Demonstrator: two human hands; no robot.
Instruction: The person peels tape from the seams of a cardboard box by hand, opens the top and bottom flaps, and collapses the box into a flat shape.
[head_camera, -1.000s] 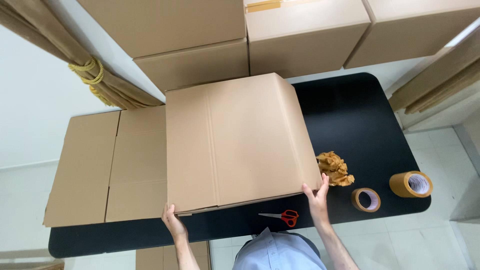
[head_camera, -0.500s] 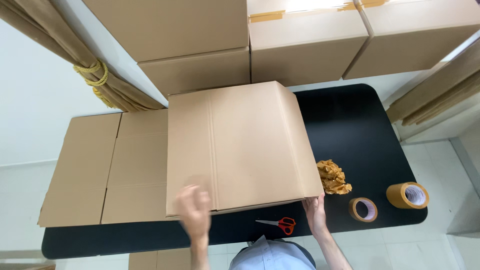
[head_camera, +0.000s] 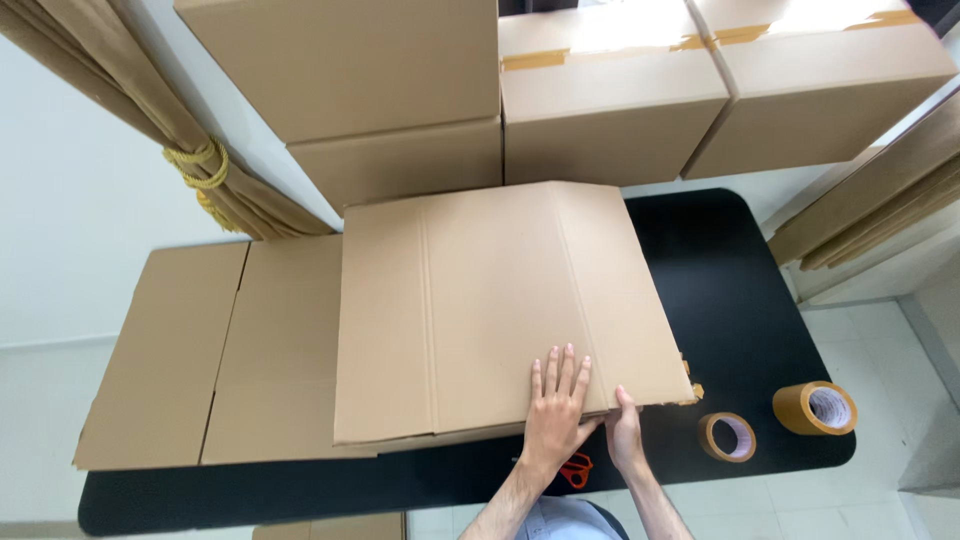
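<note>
A large flattened cardboard box (head_camera: 480, 310) lies on the black table (head_camera: 745, 300), overlapping a second flat cardboard sheet (head_camera: 200, 350) to its left. My left hand (head_camera: 558, 405) lies palm down on the box near its front right corner, fingers stretched and holding nothing. Right beside it, my right hand (head_camera: 625, 432) grips the box's front edge, thumb on top and fingers hidden underneath.
Red-handled scissors (head_camera: 576, 470) lie partly hidden under my left wrist. Two rolls of brown tape (head_camera: 727, 437) (head_camera: 815, 407) stand at the table's front right. A scrap of crumpled brown paper (head_camera: 692, 388) peeks from under the box. Sealed cartons (head_camera: 600, 90) are stacked behind; a tied curtain (head_camera: 200, 170) hangs at left.
My left hand left the box's front left edge and swept right to lie flat beside my right hand. The box now covers most of the crumpled paper.
</note>
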